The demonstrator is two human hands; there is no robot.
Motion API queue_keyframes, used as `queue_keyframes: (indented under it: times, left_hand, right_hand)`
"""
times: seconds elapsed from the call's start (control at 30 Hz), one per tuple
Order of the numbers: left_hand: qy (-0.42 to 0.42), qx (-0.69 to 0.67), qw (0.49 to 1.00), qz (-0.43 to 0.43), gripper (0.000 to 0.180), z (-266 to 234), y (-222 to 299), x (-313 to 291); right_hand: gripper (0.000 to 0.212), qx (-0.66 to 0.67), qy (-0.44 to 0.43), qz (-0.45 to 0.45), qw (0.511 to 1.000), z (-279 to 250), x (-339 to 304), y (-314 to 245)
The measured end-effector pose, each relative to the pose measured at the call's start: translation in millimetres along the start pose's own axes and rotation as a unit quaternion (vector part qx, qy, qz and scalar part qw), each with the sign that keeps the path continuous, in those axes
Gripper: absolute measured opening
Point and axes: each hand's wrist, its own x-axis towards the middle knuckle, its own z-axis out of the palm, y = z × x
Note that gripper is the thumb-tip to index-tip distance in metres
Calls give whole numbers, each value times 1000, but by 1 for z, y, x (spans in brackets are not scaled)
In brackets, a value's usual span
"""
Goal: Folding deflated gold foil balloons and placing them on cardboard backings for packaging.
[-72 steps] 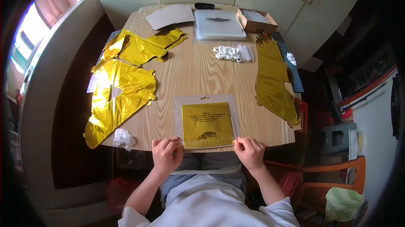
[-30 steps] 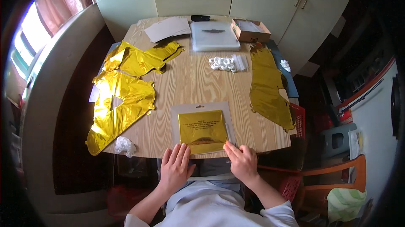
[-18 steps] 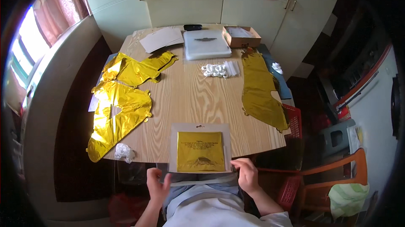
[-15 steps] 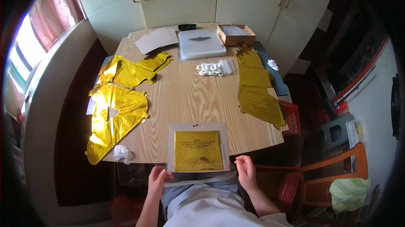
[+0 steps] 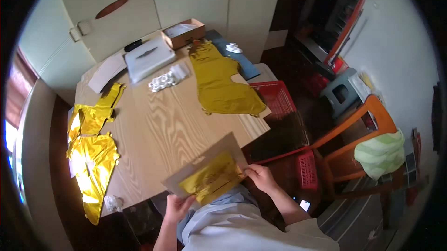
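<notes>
A flat package (image 5: pixel 212 174) with a folded gold foil sheet on a grey-white backing hangs tilted over the table's near edge, above my lap. My left hand (image 5: pixel 178 207) pinches its lower left corner, thumb on top. At the package's right edge my right hand (image 5: pixel 261 178) has its fingers closed on it. Two flat gold foil balloons, a jagged one (image 5: pixel 93 118) and a curved one (image 5: pixel 95 162), lie along the left side of the wooden table (image 5: pixel 153 153). Another large gold foil balloon (image 5: pixel 221 85) is spread out on the right.
At the back are white cards (image 5: pixel 107 73), a stack of clear bags (image 5: pixel 149 60) and a cardboard box (image 5: pixel 183 34). White ribbon coils (image 5: pixel 163 82) lie mid-table, crumpled plastic (image 5: pixel 113 203) at the left corner. Right of the table stand a red basket (image 5: pixel 277 99) and an orange chair (image 5: pixel 347 146).
My hands have lifted the package from the table edge and tilted it, and the right hand now grips it. The view has swung to the right.
</notes>
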Motion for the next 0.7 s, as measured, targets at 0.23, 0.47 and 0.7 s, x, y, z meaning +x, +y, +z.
queue_keyframes:
  times: [0.23,0.47,0.7]
  left_hand:
    - [-95,428,807,396,50,105,45,56]
    - [-165,447,801,363,53,167,8,82]
    - [-217,416,857,213,47,136,-53,53]
  right_hand:
    - [57,455,83,160,872,-24,-56,45]
    - [52,290,219,172,916,-107,-6,53]
    - [46,-353,79,262,895,-224,121,88]
